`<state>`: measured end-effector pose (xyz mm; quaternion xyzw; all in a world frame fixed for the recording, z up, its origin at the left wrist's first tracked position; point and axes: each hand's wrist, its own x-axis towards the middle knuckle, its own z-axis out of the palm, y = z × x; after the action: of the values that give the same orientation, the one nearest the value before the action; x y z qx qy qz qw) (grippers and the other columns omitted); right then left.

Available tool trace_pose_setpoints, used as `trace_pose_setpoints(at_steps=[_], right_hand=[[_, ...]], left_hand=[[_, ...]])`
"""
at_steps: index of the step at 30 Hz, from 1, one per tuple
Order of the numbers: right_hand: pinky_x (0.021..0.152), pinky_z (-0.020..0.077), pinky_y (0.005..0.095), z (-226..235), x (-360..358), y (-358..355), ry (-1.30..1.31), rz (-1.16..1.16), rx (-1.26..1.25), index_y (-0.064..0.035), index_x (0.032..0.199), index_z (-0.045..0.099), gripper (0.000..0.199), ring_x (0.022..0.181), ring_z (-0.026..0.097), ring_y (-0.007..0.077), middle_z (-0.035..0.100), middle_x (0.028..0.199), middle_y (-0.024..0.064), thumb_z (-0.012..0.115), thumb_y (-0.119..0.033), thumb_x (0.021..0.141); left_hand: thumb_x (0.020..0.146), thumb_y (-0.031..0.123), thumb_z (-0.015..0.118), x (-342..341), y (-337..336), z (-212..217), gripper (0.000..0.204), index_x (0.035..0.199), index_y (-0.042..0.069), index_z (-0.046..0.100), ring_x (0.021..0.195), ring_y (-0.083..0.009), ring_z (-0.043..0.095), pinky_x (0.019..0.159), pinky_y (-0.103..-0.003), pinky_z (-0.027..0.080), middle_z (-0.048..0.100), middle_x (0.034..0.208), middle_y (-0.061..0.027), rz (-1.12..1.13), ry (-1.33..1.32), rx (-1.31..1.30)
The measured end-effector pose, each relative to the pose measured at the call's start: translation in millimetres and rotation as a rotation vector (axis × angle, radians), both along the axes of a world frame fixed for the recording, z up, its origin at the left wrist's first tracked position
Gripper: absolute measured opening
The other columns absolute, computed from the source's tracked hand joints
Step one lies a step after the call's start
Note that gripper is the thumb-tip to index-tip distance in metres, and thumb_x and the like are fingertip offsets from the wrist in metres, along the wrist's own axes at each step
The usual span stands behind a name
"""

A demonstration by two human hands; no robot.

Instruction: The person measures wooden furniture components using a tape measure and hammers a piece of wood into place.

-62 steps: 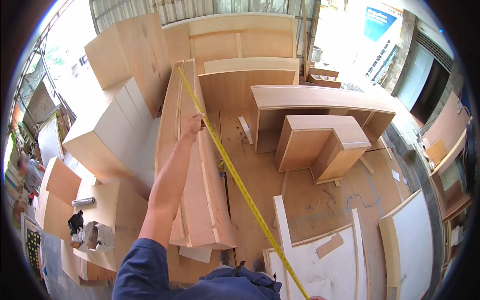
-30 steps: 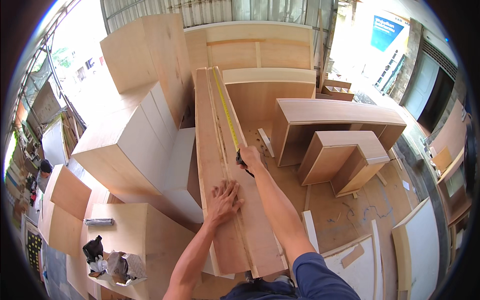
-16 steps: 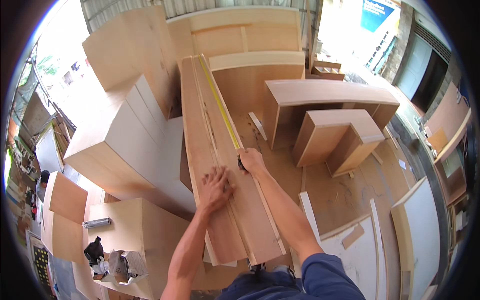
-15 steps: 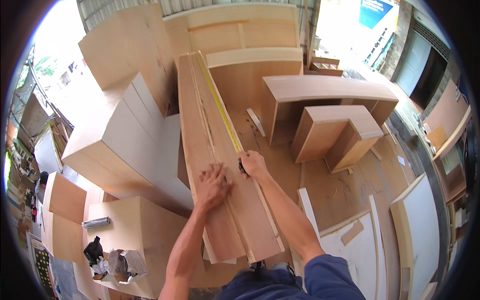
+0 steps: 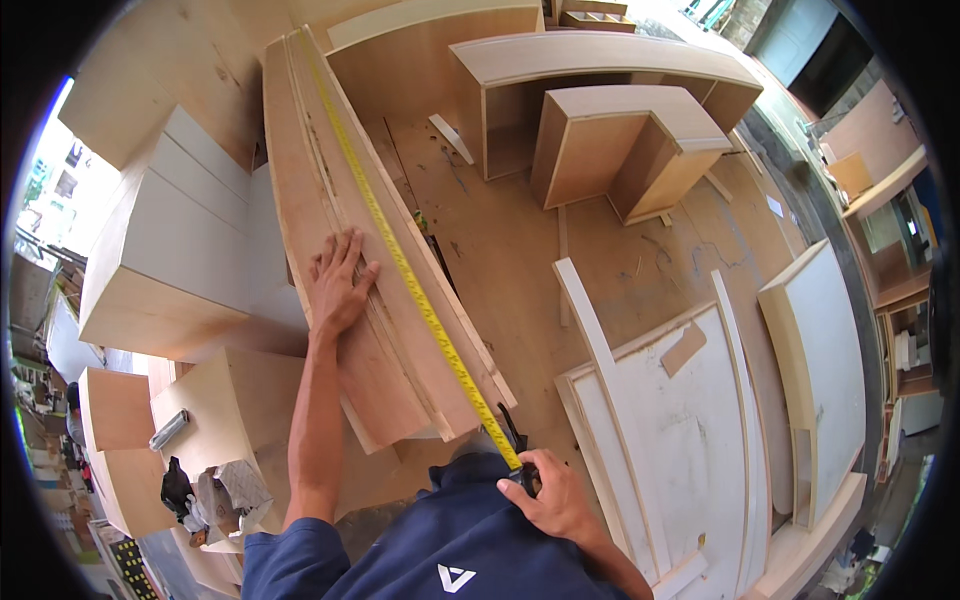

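A stack of long plywood boards (image 5: 340, 190) lies slanted in front of me. My left hand (image 5: 338, 282) presses flat on the top board, fingers spread. A yellow tape measure blade (image 5: 400, 262) runs along the board's right edge from the far end down to my right hand (image 5: 553, 497). That hand grips the dark tape measure case (image 5: 522, 476) close to my body, just past the boards' near end.
White-faced cabinet boxes (image 5: 190, 240) stand at the left. Open plywood cabinet carcasses (image 5: 610, 130) sit at the back right. White panels and strips (image 5: 680, 400) lie on the floor at the right. A low box (image 5: 225, 415) at lower left holds a dark tool and crumpled paper.
My right hand has pulled the tape case back along the board to near my body, lengthening the blade. My left hand stays flat on the board. The view has shifted closer.
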<state>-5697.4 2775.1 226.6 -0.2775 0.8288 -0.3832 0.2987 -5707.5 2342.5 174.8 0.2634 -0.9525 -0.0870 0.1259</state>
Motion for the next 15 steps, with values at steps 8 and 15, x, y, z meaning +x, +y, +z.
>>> trace_pose_setpoints(at_steps=[8, 15], right_hand=[[0.074, 0.0519, 0.0430, 3, 24, 19, 0.099, -0.065, 0.013, 0.0005, 0.109, 0.060, 0.051, 0.085, 0.064, 0.0370, 0.062, 0.097, 0.0190, 0.073, -0.042, 0.083], [0.071, 0.0537, 0.0446, -2, 35, 36, 0.192, -0.071, 0.085, -0.0034, 0.112, 0.057, 0.052, 0.084, 0.064, 0.0358, 0.060, 0.097, 0.0162, 0.068, -0.047, 0.085]], left_hand=[[0.096, 0.045, 0.050, -1, -1, -1, 0.062, 0.148, 0.013, 0.041, 0.148, -0.0276, 0.022, 0.118, -0.042, 0.014, 0.034, 0.157, -0.0055, -0.007, 0.004, -0.024], [0.092, 0.042, 0.056, -5, 0, 2, 0.062, 0.145, 0.012, 0.046, 0.146, -0.0268, 0.027, 0.117, -0.042, 0.016, 0.040, 0.154, -0.0057, 0.015, 0.037, -0.018]])
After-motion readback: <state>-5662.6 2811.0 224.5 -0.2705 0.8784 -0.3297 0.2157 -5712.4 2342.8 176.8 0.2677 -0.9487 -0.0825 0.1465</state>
